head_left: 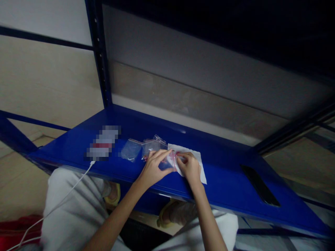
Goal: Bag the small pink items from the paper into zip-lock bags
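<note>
Blue steel shelving (pixel 222 184) carries a white paper sheet (pixel 195 157), and a small clear zip bag (pixel 166 164) sits over its edge, pinched at its red-edged seal (pixel 172 159) by the fingertips of the left hand (pixel 154 169) and right hand (pixel 190 168). Such thin film should prove light, soft and slippery, so the seal offers the firmest hold.

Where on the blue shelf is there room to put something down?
The blue shelf is bare between the white paper and the black slab. It's crowded where the left hand and right hand work on the paper, with clear zip bags right beside them.
</note>
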{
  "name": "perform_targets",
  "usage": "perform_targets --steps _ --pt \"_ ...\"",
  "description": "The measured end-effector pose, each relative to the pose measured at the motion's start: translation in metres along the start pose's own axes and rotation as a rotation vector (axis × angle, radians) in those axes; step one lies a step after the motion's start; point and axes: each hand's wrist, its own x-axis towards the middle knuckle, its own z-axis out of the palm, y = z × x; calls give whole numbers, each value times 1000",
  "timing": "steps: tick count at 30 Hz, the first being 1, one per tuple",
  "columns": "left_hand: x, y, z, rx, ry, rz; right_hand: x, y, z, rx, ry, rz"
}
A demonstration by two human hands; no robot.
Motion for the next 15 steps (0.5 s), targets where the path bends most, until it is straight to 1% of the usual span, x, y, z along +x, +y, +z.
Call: perform_targets --steps 4,6,8,10,12,15 --pt "1 1 0 0 6 1 5 0 4 69 36 34" --pt "1 1 1 1 20 -9 6 -2 3 183 65 10" --pt "1 0 1 2 30 -19 4 -5 -1 356 70 -29" --pt "2 -1 1 7 35 -23 0 -10 -7 535 42 -66" --pt "2 -2 1 11 31 -19 -5 -16 -14 639 -13 -95" --pt "3 -1 0 19 6 -4 -12 -22 -20 621 -87 -116"
